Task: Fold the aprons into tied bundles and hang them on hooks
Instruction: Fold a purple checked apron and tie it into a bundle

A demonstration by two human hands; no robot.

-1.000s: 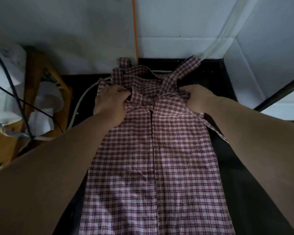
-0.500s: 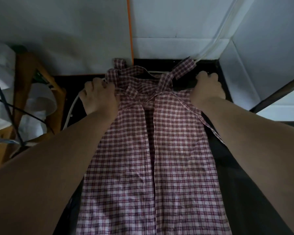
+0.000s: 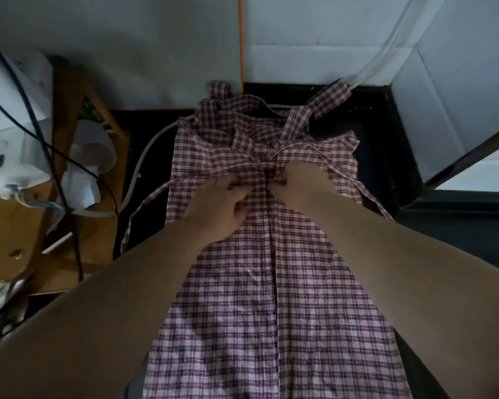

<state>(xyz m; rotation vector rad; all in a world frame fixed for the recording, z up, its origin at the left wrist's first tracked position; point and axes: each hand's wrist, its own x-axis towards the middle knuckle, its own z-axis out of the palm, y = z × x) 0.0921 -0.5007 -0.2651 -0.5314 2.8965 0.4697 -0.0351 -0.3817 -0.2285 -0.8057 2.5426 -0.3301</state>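
Note:
A red-and-white checked apron (image 3: 271, 298) lies lengthwise on a black surface (image 3: 386, 168), its two sides folded in to meet along a centre line. Its neck straps (image 3: 323, 102) lie bunched at the far end by the wall. A thin tie (image 3: 144, 208) loops off the left side. My left hand (image 3: 216, 205) and my right hand (image 3: 300, 182) sit close together at the centre, near the far end, each pinching the fabric at the folded edges.
A white tiled wall (image 3: 314, 30) stands behind the surface, with a white hose (image 3: 375, 61) running down it. To the left are a wooden stand (image 3: 78, 116), white objects (image 3: 90, 156) and black cables (image 3: 69, 182). A dark frame (image 3: 458, 191) borders the right.
Both hands have come in from the apron's outer far corners to the centre line and closed on the fabric there. The left tie now trails out to the left.

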